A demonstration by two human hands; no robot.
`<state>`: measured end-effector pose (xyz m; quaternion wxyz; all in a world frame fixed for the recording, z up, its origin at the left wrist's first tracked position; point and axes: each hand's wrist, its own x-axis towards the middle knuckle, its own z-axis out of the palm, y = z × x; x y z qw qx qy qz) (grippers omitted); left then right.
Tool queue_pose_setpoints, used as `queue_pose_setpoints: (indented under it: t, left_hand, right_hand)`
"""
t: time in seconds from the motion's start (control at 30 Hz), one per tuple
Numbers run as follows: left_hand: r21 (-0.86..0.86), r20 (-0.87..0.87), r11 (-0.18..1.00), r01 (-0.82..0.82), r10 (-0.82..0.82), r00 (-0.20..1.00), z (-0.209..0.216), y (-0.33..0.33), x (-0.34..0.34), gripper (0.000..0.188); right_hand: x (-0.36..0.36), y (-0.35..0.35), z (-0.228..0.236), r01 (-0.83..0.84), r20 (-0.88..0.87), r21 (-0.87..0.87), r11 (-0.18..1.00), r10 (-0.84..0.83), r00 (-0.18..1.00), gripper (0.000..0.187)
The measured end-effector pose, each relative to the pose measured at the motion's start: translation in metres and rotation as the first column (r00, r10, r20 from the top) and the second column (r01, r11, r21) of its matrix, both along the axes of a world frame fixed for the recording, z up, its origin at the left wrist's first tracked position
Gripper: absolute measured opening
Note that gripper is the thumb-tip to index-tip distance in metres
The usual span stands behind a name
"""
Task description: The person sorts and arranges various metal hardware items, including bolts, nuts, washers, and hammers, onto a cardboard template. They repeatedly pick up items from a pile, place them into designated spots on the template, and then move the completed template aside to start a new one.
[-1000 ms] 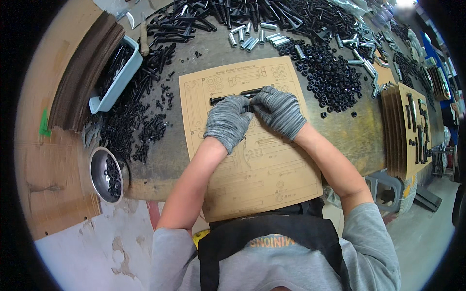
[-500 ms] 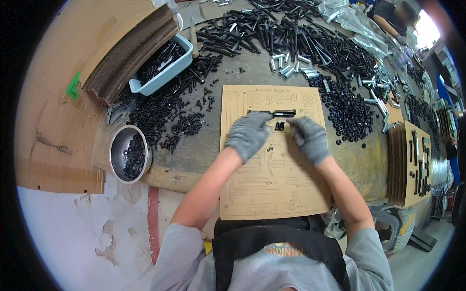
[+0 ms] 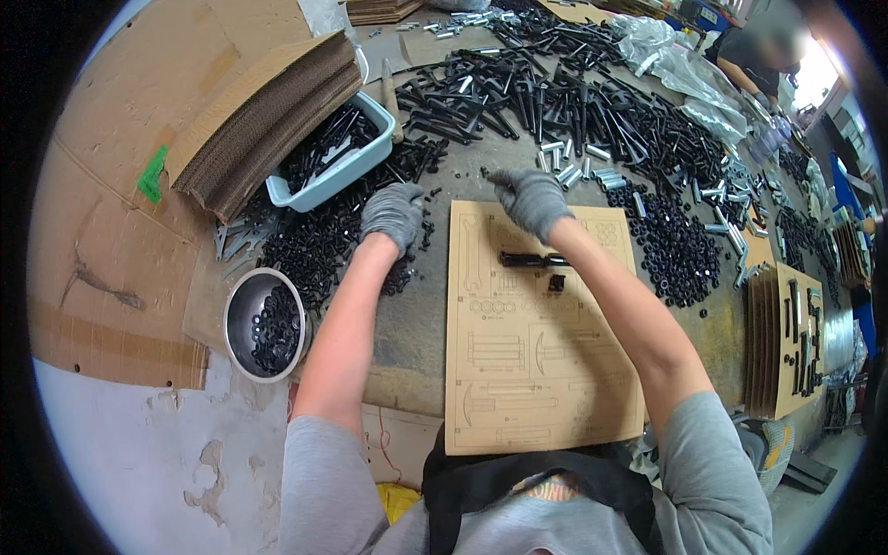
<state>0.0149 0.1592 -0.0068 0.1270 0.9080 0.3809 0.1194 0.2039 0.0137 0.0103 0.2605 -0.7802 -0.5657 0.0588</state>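
Grey-gloved, your left hand [image 3: 392, 216] was curled over the edge of the small black screws [image 3: 319, 242]; your right hand [image 3: 529, 201], fingers bunched narrow, reached past the printed card's [image 3: 504, 370] top edge. I could not tell whether either held anything. Black bolts [image 3: 525, 260] lay across the card's upper part, small black pieces [image 3: 556, 283] just below. Good handling called for light fingertip pinches and a right forearm [image 3: 622, 301] kept high, clear of the bolts.
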Motion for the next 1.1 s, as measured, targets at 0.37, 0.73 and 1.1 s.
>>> queue_pose_setpoints:
  t: [0.37, 0.73, 1.1]
  left_hand:
    - [0.034, -0.278, 0.995, -0.091, 0.097, 0.956, -0.009, 0.023, 0.047, 0.030]
    - [-0.108, 0.141, 0.953, 0.283, -0.267, 0.953, -0.014, -0.161, -0.004, 0.022]
    - [-0.065, 0.169, 0.998, -0.007, 0.018, 0.986, 0.001, -0.102, -0.040, 0.033]
  right_hand:
    - [0.032, 0.097, -0.040, 0.061, 0.279, -0.217, 0.974, 0.001, 0.960, 0.025]
    - [-0.035, -0.098, -0.012, -0.080, -0.256, -0.100, 0.992, 0.052, 0.965, 0.023]
    - [-0.050, -0.059, 0.006, -0.191, 0.192, 0.013, 0.981, 0.185, 0.964, 0.016]
